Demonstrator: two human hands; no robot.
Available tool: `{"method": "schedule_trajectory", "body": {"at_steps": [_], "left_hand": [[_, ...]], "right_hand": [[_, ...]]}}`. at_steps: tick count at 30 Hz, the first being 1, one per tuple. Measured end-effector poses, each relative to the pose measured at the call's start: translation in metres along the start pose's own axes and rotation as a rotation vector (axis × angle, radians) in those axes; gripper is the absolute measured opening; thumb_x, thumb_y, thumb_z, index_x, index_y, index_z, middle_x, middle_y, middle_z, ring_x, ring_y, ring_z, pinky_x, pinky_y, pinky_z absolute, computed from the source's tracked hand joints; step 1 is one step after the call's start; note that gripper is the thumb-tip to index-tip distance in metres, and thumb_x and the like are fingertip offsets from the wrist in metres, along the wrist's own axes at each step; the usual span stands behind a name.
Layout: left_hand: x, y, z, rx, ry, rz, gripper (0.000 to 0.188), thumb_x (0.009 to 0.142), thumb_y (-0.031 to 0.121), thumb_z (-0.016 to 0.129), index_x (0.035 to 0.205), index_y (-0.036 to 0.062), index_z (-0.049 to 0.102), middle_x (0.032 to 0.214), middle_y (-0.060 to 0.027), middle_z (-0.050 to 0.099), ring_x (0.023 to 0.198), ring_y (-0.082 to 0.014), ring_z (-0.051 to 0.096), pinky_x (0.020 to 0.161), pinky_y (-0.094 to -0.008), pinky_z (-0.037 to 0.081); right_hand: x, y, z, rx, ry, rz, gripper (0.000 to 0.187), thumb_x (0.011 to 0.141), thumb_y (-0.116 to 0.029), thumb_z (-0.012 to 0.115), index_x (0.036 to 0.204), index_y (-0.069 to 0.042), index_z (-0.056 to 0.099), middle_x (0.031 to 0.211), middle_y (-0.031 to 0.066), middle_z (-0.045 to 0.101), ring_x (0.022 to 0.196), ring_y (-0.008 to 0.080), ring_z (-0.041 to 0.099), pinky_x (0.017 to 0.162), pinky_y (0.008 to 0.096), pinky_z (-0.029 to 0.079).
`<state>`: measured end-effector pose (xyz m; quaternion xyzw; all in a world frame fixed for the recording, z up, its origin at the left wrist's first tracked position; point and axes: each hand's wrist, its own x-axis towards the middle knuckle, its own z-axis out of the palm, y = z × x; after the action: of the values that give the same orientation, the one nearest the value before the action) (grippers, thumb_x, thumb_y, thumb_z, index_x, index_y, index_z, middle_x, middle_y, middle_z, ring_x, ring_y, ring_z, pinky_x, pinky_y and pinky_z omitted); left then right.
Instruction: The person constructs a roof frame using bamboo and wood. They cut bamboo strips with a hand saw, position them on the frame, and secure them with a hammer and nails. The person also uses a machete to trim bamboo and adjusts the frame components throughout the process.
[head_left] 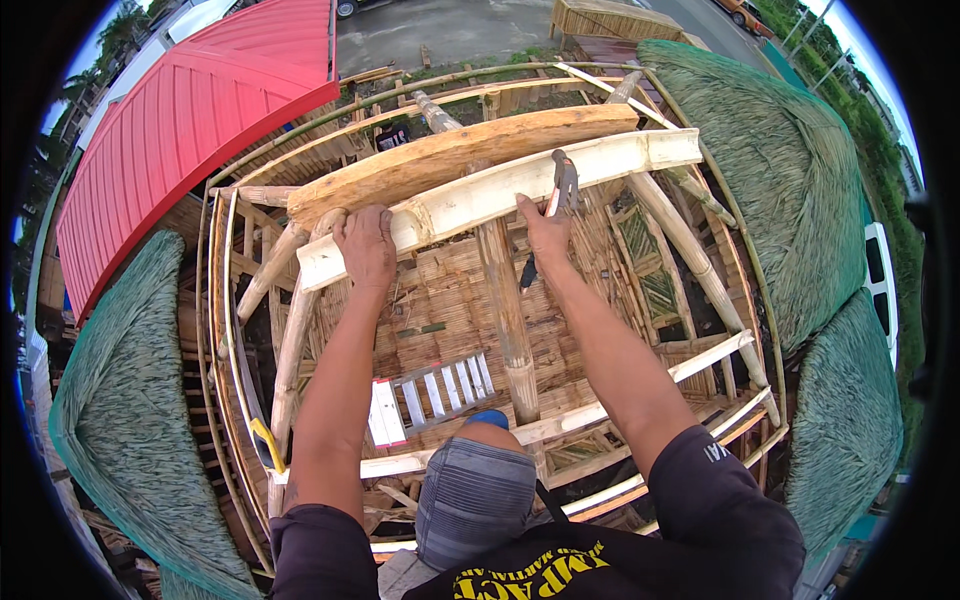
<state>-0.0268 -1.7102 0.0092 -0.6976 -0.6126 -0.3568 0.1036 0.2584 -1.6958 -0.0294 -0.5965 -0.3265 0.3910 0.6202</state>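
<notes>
Grasping the split bamboo (465, 208) near its left end, the left hand (368, 245) curls its fingers over the pale half-pipe. The right hand (545, 235) is closed around a hammer (564, 180), its thumb against the near edge of the same piece. The hammer's head is over the bamboo, just beyond the right hand; whether the two touch cannot be told.

The split bamboo slants upward to the right, running past both hands. Just beyond it, a thick plank (450, 160) curves alongside. A round post (508, 330) runs down between the forearms, and below the hands spreads a slatted floor (450, 285). A ladder (440, 395) shows between the forearms, nearer the person's striped shorts (475, 500). To the left of the left forearm is a yellow-and-black handle (266, 446). A red roof (210, 130) is well beyond the left hand; a thatched roof (780, 180) is well to the right of the right hand.
</notes>
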Motion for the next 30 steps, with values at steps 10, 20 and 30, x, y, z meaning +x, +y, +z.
{"method": "schedule_trajectory", "body": {"at_steps": [10,20,30], "left_hand": [[0.007,-0.006,0.008,0.028,-0.106,-0.025,0.025,0.108,0.032,0.048,0.107,0.0121,0.063,0.098,-0.0078,0.068,0.098,-0.0286,0.061,0.104,-0.0477,0.036],[0.006,-0.015,0.010,-0.093,-0.112,0.006,0.020,0.101,0.021,0.048,0.107,0.0056,0.060,0.097,-0.0161,0.065,0.102,-0.0332,0.060,0.106,-0.0482,0.033],[0.007,-0.021,0.005,-0.159,-0.118,0.093,0.016,0.097,0.015,0.065,0.113,0.0107,0.067,0.117,-0.0097,0.067,0.116,-0.0282,0.059,0.105,-0.0437,0.037]], "right_hand": [[-0.008,0.007,-0.013,0.041,-0.010,0.025,0.042,0.083,-0.034,0.088,0.089,0.003,0.069,0.085,0.0070,0.068,0.077,0.0155,0.059,0.072,0.0335,0.049],[-0.004,0.003,0.000,-0.199,0.125,0.242,0.051,0.079,-0.040,0.086,0.091,0.007,0.069,0.086,0.0188,0.072,0.083,0.0292,0.068,0.081,0.0421,0.052],[-0.022,-0.025,0.001,-0.275,0.114,0.271,0.048,0.082,-0.042,0.078,0.095,0.003,0.074,0.094,0.0252,0.074,0.092,0.0393,0.071,0.086,0.0472,0.052]]}}
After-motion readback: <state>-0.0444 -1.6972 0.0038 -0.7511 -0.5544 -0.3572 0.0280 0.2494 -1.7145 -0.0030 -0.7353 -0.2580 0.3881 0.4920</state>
